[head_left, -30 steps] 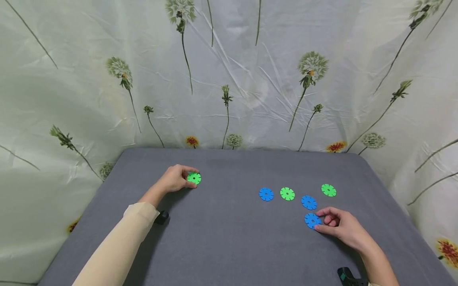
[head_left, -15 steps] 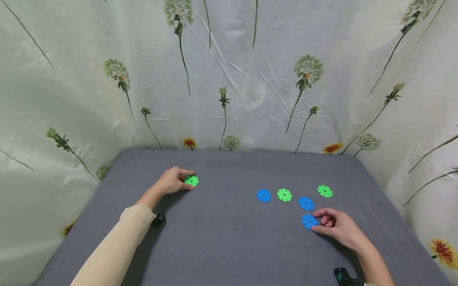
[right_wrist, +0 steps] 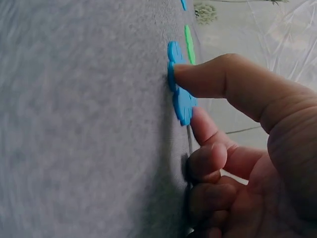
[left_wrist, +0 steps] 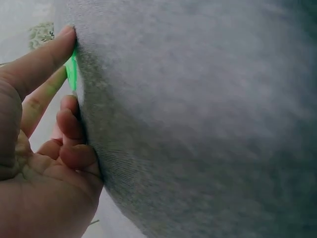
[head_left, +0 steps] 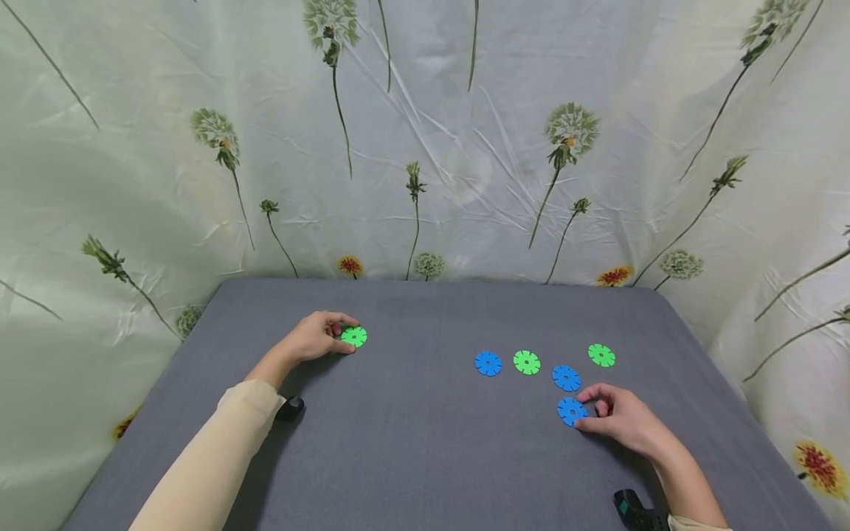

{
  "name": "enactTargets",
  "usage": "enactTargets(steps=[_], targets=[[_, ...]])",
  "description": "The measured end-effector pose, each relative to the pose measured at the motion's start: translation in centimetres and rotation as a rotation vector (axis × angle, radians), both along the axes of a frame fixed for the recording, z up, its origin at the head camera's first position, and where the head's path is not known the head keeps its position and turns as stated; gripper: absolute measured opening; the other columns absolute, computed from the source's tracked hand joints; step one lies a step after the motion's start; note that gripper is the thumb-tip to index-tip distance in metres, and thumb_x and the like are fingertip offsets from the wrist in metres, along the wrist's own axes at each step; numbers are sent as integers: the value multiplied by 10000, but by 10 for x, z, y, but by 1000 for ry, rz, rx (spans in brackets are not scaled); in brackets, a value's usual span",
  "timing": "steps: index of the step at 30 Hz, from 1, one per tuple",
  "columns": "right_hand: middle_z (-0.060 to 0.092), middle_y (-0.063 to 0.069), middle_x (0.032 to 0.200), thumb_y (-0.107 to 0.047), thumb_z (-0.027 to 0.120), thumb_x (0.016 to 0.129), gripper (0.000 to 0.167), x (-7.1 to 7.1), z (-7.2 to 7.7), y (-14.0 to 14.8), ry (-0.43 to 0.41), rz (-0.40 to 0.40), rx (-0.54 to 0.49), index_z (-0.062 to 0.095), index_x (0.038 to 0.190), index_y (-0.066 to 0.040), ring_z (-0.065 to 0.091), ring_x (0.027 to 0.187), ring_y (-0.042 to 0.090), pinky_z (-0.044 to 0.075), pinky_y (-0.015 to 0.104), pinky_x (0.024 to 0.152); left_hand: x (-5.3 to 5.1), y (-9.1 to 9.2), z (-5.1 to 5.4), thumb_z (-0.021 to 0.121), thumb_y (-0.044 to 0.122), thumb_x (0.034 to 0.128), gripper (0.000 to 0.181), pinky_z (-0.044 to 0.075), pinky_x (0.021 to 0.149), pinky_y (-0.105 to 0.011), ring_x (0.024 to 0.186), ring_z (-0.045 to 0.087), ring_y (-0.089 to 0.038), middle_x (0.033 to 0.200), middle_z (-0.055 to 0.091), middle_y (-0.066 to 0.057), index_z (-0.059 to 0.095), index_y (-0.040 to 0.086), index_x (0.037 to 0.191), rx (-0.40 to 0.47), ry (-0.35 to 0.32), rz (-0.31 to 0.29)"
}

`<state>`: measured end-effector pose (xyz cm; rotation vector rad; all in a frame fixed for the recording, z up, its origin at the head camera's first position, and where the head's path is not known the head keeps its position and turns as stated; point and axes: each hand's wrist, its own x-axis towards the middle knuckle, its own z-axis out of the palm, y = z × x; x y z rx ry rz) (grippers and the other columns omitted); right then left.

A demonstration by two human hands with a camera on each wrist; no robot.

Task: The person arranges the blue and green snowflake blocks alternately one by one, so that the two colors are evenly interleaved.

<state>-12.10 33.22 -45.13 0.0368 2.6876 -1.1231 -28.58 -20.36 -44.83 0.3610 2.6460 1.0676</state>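
On the left part of the grey table, my left hand [head_left: 311, 339] pinches a green slotted disc [head_left: 355, 337] by its edges between thumb and index finger. The left wrist view shows that green disc [left_wrist: 72, 74] almost edge-on, low at the cloth. Over on the right, my right hand [head_left: 624, 420] holds a blue slotted disc [head_left: 569, 411] at its rim with thumb and index finger; the other fingers are curled. In the right wrist view the thumb lies against this blue disc [right_wrist: 184, 106]. Just behind it lies a second blue disc [head_left: 567, 378].
Another blue disc [head_left: 488, 363] and a green disc [head_left: 527, 362] lie side by side right of the middle. Farther right is one more green disc [head_left: 601, 355]. A flower-printed curtain [head_left: 465, 147] hangs behind the grey table [head_left: 412, 442].
The head view has shifted a little, so everything sits slightly farther left and lower. Both hands keep their hold on the same discs, with no clear movement across the table.
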Motion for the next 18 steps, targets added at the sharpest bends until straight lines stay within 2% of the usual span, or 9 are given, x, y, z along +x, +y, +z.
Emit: enactTargets(steps=[8, 14, 18], targets=[[500, 25, 897, -138, 869, 823, 396, -4, -1, -4, -2, 9, -3, 636, 1112, 1, 435, 757, 106, 350, 266, 681, -1, -1, 1, 906, 183, 877, 498, 385, 759, -357, 869, 491, -215, 945, 577, -57, 753, 90, 1342, -16, 4, 0], [564, 60, 936, -84, 867, 835, 403, 4, -6, -6, 88, 45, -76, 578, 1103, -2, 469, 724, 80, 419, 247, 659, 1, -1, 2, 911, 177, 870, 502, 386, 753, -355, 855, 492, -210, 933, 579, -56, 756, 85, 1339, -19, 9, 6], [560, 54, 951, -85, 857, 875, 405, 8, -8, 0, 125, 63, -103, 588, 1165, 1, 487, 742, 65, 423, 245, 672, -1, 1, 1, 908, 198, 878, 499, 390, 756, -346, 856, 497, -203, 944, 585, -53, 757, 104, 1344, -23, 14, 5]])
